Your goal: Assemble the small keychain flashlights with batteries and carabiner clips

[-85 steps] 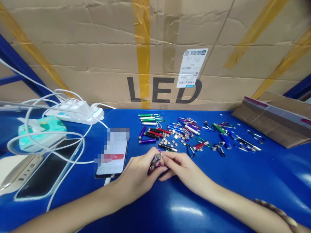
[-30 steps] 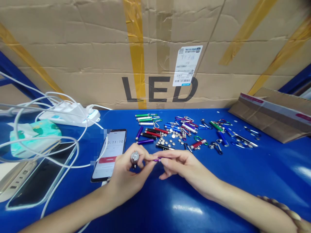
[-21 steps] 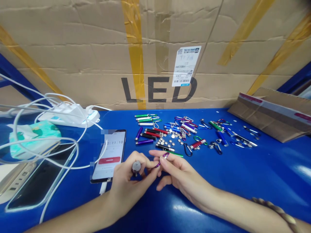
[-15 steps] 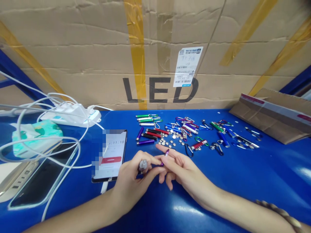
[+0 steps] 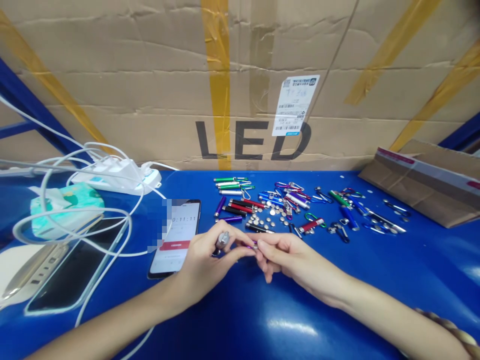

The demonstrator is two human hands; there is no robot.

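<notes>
My left hand (image 5: 210,260) is closed around a small keychain flashlight (image 5: 222,240), its silver head pointing up between thumb and fingers. My right hand (image 5: 288,257) meets it at the fingertips and pinches a small purple clip (image 5: 250,244) at the flashlight's tail end. Both hands hover just above the blue table (image 5: 375,280). Just beyond them lies a scatter of coloured keychain flashlights (image 5: 240,204), carabiner clips (image 5: 337,230) and several silver button cells (image 5: 264,216).
A phone (image 5: 176,237) showing a running timer lies left of my hands. Farther left are white cables (image 5: 75,220), a power strip (image 5: 112,175), a tissue pack (image 5: 67,207) and a dark phone (image 5: 71,265). A big "LED" carton (image 5: 240,85) stands behind; a flat cardboard piece (image 5: 423,182) lies right.
My right fingers, spread half a second ago, have closed again on the purple clip at the flashlight's end. The left hand has tilted the flashlight head upward since 2.8 seconds ago.
</notes>
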